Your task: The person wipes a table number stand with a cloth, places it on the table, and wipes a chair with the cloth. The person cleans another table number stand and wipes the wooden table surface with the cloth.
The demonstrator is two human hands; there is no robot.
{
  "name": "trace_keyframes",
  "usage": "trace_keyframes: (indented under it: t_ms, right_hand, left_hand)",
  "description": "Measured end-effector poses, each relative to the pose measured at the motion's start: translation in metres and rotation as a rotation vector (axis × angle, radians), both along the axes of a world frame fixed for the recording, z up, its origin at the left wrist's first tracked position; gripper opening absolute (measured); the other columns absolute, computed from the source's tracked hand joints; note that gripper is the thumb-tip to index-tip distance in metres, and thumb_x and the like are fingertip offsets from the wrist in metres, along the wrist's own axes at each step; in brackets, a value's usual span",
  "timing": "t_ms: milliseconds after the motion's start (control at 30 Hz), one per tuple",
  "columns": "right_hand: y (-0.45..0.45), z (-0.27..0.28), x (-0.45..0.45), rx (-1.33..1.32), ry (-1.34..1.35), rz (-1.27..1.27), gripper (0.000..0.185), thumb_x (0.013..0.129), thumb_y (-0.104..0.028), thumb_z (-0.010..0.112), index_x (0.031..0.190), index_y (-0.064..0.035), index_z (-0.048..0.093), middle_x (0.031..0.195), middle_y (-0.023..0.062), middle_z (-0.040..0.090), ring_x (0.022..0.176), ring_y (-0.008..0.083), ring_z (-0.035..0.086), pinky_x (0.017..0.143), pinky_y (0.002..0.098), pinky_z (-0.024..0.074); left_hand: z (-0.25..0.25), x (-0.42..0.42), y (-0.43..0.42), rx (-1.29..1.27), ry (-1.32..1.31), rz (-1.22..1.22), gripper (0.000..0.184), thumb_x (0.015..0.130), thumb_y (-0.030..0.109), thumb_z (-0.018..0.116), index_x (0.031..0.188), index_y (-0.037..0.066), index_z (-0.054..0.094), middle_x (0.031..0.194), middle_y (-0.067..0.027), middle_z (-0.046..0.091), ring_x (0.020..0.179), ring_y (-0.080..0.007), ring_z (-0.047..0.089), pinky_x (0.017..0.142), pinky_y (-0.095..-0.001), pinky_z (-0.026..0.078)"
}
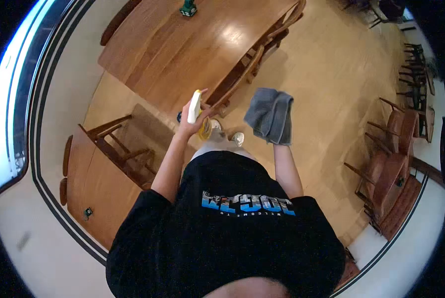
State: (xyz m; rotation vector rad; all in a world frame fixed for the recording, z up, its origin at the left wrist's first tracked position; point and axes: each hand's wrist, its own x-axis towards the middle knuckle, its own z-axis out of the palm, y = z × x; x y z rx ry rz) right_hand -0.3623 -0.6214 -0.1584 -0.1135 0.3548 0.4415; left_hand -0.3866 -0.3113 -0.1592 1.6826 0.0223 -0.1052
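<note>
A spray bottle [194, 107] with a white head and a yellow nozzle tip is in my left hand [188, 120], whose fingers wrap round its neck. Its yellowish body shows below the hand. A folded grey cloth [270, 115] covers my right hand, so the fingers are hidden; only the forearm shows below it. The cloth hangs above the floor, apart from the bottle. Ahead of my left hand lies the near edge of a large wooden table [182, 54].
A green object [187, 8] stands on the large table, with wooden chairs [244, 74] along its right side. A second wooden table [95, 191] with a chair is at the lower left. More chairs [389, 129] line the right wall. My shoes [238, 138] are on the floor below.
</note>
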Motion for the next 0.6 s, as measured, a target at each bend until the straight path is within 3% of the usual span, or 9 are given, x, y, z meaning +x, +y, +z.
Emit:
trace_keyframes:
  t_ms: [67, 100, 167, 200, 267, 333, 500, 567, 600]
  right_hand:
    - [0.019, -0.062, 0.051, -0.344, -0.049, 0.295, 0.033, 0.102, -0.036, 0.050, 0.123, -0.0149, 0.066, 0.110, 0.0077, 0.070, 0.092, 0.0256, 0.064, 0.087, 0.0377, 0.0495]
    - [0.041, -0.055, 0.062, -0.345, -0.041, 0.317, 0.033, 0.102, -0.036, 0.050, 0.123, -0.0149, 0.066, 0.110, 0.0077, 0.070, 0.092, 0.0256, 0.064, 0.087, 0.0377, 0.0495]
    - [0.079, -0.050, 0.081, -1.627, -0.932, 0.528, 0.036, 0.101, -0.038, 0.052, 0.124, -0.0131, 0.064, 0.109, 0.0109, 0.071, 0.090, 0.0309, 0.065, 0.084, 0.0375, 0.0505]
    - [0.093, -0.059, 0.086, -1.747, -1.189, 0.604, 0.036, 0.100, -0.037, 0.053, 0.125, -0.0126, 0.063, 0.111, 0.0122, 0.070, 0.094, 0.0310, 0.065, 0.087, 0.0397, 0.0493]
    - [0.119, -0.082, 0.082, -1.842, -1.473, 0.689, 0.036, 0.099, -0.035, 0.054, 0.125, -0.0120, 0.061, 0.112, 0.0135, 0.070, 0.098, 0.0311, 0.065, 0.090, 0.0420, 0.0481]
    - [0.145, -0.096, 0.069, -1.971, -1.899, 0.925, 0.044, 0.094, -0.044, 0.058, 0.120, -0.0087, 0.063, 0.115, 0.0131, 0.068, 0.104, 0.0312, 0.062, 0.097, 0.0434, 0.0433]
    - [0.192, -0.096, 0.028, -2.065, -2.239, 1.102, 0.049, 0.085, -0.051, 0.065, 0.112, -0.0104, 0.064, 0.106, 0.0102, 0.067, 0.100, 0.0298, 0.061, 0.099, 0.0452, 0.0400]
    - [0.181, -0.126, 0.030, -2.081, -2.310, 0.780, 0.051, 0.078, -0.055, 0.069, 0.106, -0.0128, 0.065, 0.102, 0.0090, 0.066, 0.094, 0.0311, 0.060, 0.096, 0.0447, 0.0408]
    - [0.172, -0.117, 0.042, -2.092, -2.312, 0.785, 0.051, 0.078, -0.055, 0.069, 0.106, -0.0128, 0.065, 0.102, 0.0090, 0.066, 0.094, 0.0311, 0.060, 0.096, 0.0447, 0.0408]
  left_hand:
    - [0.024, -0.029, 0.028, -0.027, 0.030, 0.154, 0.057, 0.079, -0.006, 0.067, 0.134, 0.003, 0.057, 0.080, -0.0034, 0.067, 0.066, -0.0140, 0.058, 0.069, -0.0267, 0.049]
    - [0.023, -0.046, 0.042, -0.029, 0.042, 0.174, 0.057, 0.079, -0.006, 0.067, 0.134, 0.003, 0.057, 0.080, -0.0034, 0.067, 0.066, -0.0140, 0.058, 0.069, -0.0267, 0.049]
    - [0.006, -0.073, 0.058, 0.101, 0.175, 0.243, 0.055, 0.077, -0.007, 0.064, 0.131, 0.003, 0.060, 0.077, -0.0020, 0.065, 0.065, -0.0136, 0.056, 0.069, -0.0254, 0.047]
    - [0.005, -0.083, 0.056, 0.092, 0.178, 0.257, 0.055, 0.077, -0.007, 0.064, 0.131, 0.003, 0.060, 0.077, -0.0020, 0.065, 0.065, -0.0136, 0.056, 0.069, -0.0254, 0.047]
    - [-0.002, -0.100, 0.056, 0.114, 0.181, 0.270, 0.052, 0.078, -0.006, 0.064, 0.128, 0.005, 0.062, 0.075, -0.0018, 0.063, 0.064, -0.0140, 0.056, 0.067, -0.0253, 0.047]
    - [-0.008, -0.109, 0.065, 0.139, 0.196, 0.285, 0.049, 0.078, -0.004, 0.063, 0.126, 0.006, 0.063, 0.073, -0.0015, 0.062, 0.064, -0.0144, 0.056, 0.065, -0.0253, 0.047]
    - [-0.006, -0.109, 0.065, -0.061, 0.220, 0.406, 0.051, 0.078, -0.005, 0.064, 0.128, 0.004, 0.061, 0.071, -0.0006, 0.058, 0.063, -0.0145, 0.052, 0.067, -0.0249, 0.044]
    - [-0.008, -0.094, 0.077, -0.020, 0.162, 0.377, 0.049, 0.078, -0.004, 0.064, 0.127, 0.005, 0.062, 0.071, -0.0011, 0.059, 0.062, -0.0150, 0.052, 0.065, -0.0253, 0.045]
    - [-0.007, -0.089, 0.080, 0.024, 0.114, 0.353, 0.048, 0.078, -0.002, 0.064, 0.126, 0.006, 0.063, 0.071, -0.0016, 0.060, 0.061, -0.0156, 0.052, 0.064, -0.0258, 0.045]
